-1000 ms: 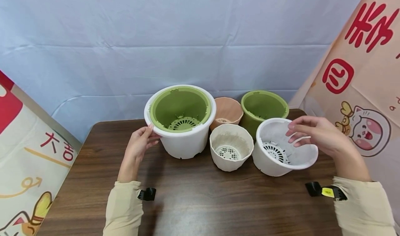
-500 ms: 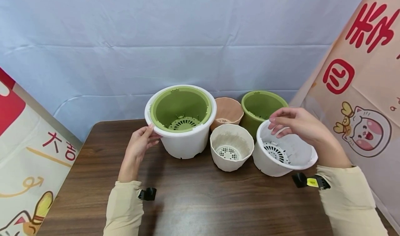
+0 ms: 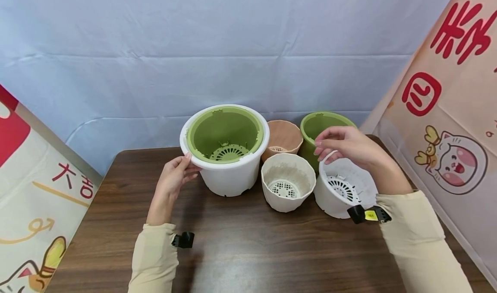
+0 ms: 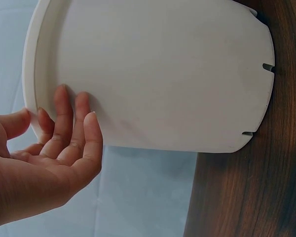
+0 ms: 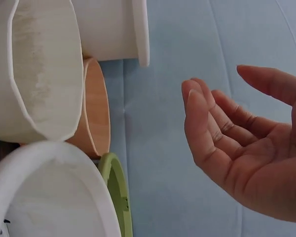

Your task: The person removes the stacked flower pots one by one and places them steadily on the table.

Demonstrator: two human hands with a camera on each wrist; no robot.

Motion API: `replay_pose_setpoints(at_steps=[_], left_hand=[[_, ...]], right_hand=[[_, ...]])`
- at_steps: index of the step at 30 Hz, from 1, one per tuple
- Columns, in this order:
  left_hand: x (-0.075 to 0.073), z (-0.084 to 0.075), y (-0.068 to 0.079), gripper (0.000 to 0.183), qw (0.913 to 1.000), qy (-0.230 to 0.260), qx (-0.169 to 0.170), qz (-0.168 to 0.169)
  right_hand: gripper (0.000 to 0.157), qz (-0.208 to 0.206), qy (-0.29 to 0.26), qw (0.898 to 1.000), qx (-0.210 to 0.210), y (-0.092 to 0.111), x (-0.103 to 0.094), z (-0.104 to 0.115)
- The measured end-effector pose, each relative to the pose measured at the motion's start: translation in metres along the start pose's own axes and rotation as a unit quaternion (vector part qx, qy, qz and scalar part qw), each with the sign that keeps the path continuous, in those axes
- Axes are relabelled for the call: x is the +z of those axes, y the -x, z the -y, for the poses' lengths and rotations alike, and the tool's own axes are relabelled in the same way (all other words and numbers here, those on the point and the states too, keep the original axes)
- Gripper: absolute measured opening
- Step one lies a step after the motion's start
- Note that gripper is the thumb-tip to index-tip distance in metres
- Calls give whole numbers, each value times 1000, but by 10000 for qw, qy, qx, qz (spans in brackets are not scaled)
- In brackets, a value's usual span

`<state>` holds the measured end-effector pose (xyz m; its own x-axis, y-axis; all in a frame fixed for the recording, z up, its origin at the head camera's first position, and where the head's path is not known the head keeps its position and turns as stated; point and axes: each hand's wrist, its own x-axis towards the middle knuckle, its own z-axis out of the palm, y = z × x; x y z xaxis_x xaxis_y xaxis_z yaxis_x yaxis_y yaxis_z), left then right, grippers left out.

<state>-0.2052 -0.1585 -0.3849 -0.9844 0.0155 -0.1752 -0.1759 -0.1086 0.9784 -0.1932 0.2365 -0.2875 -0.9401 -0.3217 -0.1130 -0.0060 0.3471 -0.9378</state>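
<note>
A large white flower pot (image 3: 230, 180) stands at the left of the group with a green flower pot (image 3: 225, 131) nested inside it. My left hand (image 3: 175, 176) pinches the white pot's rim at its left side; in the left wrist view the thumb is on the rim and the fingers (image 4: 64, 113) lie under it along the wall. My right hand (image 3: 347, 146) hovers over a smaller white pot (image 3: 334, 198) at the right, fingers loosely bent and nothing between them. In the right wrist view that hand (image 5: 251, 143) is apart from the pots.
A cream faceted pot (image 3: 285, 200) stands in the middle, a peach pot (image 3: 283, 135) behind it. Another green pot (image 3: 318, 122) is at the back right, partly hidden by my right hand. The brown wooden table (image 3: 248, 250) meets a pale blue cloth backdrop (image 3: 217, 60).
My right hand has moved left across the smaller white pot, from its right side toward its left rim and the green pot behind. My left hand stays on the large pot's rim.
</note>
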Motion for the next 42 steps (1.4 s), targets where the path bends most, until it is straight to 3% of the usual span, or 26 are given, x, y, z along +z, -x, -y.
replay_pose_setpoints(at_steps=[14,29,42], left_hand=[[0,-1,0,27,10000,-65,-31,12],[0,-1,0,24,10000,11,2,-8],[0,-2,1,26,10000,59,0,-31]], right_hand=[[22,364,63,9993,81,-28,23,3],[19,243,328,9986,342,-66,45,11],[21,132,838,9953,466,-84,66,22]])
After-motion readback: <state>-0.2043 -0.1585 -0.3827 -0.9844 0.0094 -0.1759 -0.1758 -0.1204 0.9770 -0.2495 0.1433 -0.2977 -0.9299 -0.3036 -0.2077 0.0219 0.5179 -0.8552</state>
